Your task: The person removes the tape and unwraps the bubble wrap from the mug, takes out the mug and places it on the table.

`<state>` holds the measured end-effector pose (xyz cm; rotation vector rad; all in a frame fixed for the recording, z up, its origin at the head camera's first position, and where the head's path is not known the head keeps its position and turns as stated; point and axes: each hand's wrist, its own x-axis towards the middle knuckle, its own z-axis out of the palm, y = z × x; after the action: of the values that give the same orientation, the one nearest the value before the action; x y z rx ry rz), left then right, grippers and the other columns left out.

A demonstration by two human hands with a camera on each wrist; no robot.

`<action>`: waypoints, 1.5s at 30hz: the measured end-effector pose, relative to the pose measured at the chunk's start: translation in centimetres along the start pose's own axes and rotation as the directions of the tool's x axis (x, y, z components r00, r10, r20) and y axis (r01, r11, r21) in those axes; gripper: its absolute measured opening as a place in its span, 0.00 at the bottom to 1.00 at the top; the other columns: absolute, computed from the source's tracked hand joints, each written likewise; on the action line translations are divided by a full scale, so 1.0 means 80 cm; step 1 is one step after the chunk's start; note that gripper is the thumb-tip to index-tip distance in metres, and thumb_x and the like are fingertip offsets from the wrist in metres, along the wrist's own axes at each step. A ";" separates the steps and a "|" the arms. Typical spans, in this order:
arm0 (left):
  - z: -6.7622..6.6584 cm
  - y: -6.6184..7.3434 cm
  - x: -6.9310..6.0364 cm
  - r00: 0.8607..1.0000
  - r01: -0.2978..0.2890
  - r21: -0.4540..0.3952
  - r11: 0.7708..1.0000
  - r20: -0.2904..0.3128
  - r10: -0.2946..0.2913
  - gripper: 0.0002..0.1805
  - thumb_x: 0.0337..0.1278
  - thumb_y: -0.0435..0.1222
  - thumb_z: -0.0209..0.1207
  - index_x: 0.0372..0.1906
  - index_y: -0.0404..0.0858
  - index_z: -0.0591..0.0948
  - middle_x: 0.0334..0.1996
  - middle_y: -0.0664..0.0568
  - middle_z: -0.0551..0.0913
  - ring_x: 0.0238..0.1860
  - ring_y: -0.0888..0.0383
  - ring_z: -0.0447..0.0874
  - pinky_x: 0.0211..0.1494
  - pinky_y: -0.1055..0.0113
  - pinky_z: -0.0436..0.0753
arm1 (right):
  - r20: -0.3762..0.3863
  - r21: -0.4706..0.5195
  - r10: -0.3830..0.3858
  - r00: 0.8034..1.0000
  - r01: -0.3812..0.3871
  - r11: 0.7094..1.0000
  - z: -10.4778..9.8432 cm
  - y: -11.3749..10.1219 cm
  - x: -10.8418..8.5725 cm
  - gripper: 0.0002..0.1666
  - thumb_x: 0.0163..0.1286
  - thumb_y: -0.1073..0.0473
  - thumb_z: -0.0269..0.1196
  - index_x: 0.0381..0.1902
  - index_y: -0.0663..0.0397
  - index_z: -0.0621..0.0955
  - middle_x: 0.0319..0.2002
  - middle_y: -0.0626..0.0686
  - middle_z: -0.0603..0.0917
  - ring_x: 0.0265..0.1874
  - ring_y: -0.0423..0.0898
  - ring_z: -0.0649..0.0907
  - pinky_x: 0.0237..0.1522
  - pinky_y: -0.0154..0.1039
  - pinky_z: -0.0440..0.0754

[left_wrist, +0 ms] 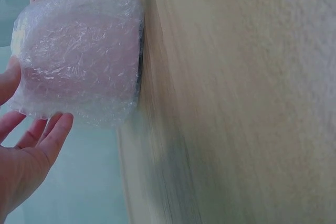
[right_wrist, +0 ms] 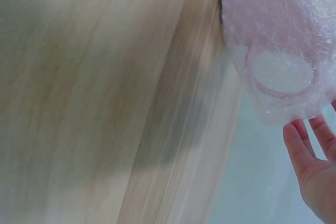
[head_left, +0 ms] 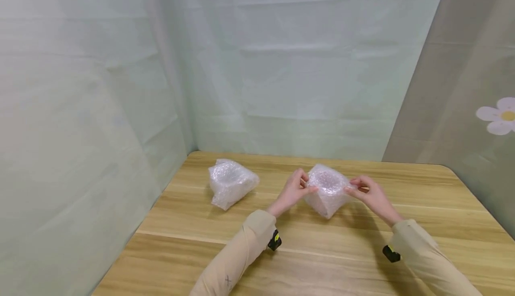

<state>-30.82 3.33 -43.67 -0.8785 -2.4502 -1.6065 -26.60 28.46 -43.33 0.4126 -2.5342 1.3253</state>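
Note:
A pinkish mug in bubble wrap (head_left: 327, 193) stands on the wooden table, its round opening facing up. Through the plastic, the right wrist view shows a ring-shaped handle (right_wrist: 281, 72). My left hand (head_left: 293, 192) holds the wrap's left side, thumb on the near top edge and fingers beyond it. On the opposite side, my right hand (head_left: 372, 196) pinches the wrap's edge near the handle between thumb and fingers. Part of the right hand's grip lies outside the right wrist view. The left wrist view shows the wrapped side (left_wrist: 79, 56) between both hands.
A second bubble-wrapped bundle (head_left: 231, 183) lies on the table to the left, what it contains being hard to tell. The wooden table (head_left: 314, 260) ends at pale hanging cloth (head_left: 297, 86) behind and on the left. A grey-brown cloth with a flower hangs at the right.

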 end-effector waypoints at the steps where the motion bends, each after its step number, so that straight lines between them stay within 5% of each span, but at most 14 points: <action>1: 0.000 0.000 0.000 1.000 0.007 -0.003 1.000 0.002 -0.007 0.16 0.48 0.36 0.65 0.33 0.35 0.67 0.31 0.50 0.69 0.32 0.57 0.72 0.31 0.72 0.75 | 0.005 0.001 -0.003 1.000 0.003 1.000 -0.001 0.000 0.000 0.18 0.60 0.55 0.64 0.40 0.64 0.76 0.44 0.59 0.76 0.43 0.53 0.74 0.46 0.49 0.74; 11: 0.002 0.002 0.002 1.000 0.026 0.036 0.999 0.013 -0.026 0.16 0.49 0.38 0.64 0.33 0.36 0.68 0.32 0.52 0.69 0.32 0.60 0.71 0.30 0.73 0.75 | 0.143 0.034 -0.027 0.989 0.023 0.999 -0.026 -0.002 0.005 0.17 0.63 0.57 0.61 0.43 0.64 0.77 0.49 0.63 0.74 0.48 0.57 0.72 0.49 0.53 0.70; 17: 0.003 0.005 0.005 0.999 0.042 0.048 0.998 0.017 -0.043 0.16 0.49 0.37 0.64 0.33 0.36 0.68 0.32 0.53 0.69 0.32 0.60 0.71 0.30 0.73 0.75 | 0.159 0.006 -0.035 0.987 0.035 0.999 -0.037 -0.006 0.018 0.23 0.61 0.55 0.63 0.48 0.66 0.75 0.48 0.63 0.74 0.50 0.59 0.70 0.50 0.53 0.69; 25: 0.003 0.005 0.007 0.999 0.050 0.055 0.997 0.019 -0.051 0.16 0.49 0.37 0.64 0.34 0.36 0.68 0.32 0.52 0.69 0.33 0.59 0.71 0.30 0.74 0.75 | 0.227 0.010 -0.048 0.973 0.047 0.999 -0.037 -0.026 0.029 0.28 0.60 0.54 0.64 0.54 0.64 0.72 0.51 0.62 0.74 0.51 0.60 0.70 0.51 0.56 0.67; 37: 0.000 0.011 0.002 0.999 0.034 0.039 0.999 0.011 -0.035 0.16 0.48 0.36 0.64 0.34 0.35 0.68 0.32 0.53 0.68 0.32 0.59 0.71 0.30 0.74 0.75 | 0.313 0.034 -0.109 0.943 0.104 0.994 -0.029 -0.017 0.046 0.35 0.55 0.56 0.68 0.57 0.67 0.70 0.56 0.64 0.70 0.53 0.61 0.69 0.51 0.57 0.67; 45: -0.003 0.010 -0.002 0.999 0.043 0.046 0.998 0.012 -0.043 0.16 0.48 0.37 0.64 0.34 0.36 0.68 0.32 0.53 0.69 0.32 0.59 0.72 0.31 0.74 0.75 | 0.359 -0.132 -0.099 0.928 0.156 0.979 -0.026 -0.024 0.053 0.36 0.54 0.50 0.67 0.57 0.64 0.72 0.56 0.65 0.69 0.52 0.63 0.69 0.47 0.59 0.70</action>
<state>-30.37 3.27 -42.95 -0.8382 -2.5209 -1.5567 -29.66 28.60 -39.26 0.8321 -2.8138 1.0717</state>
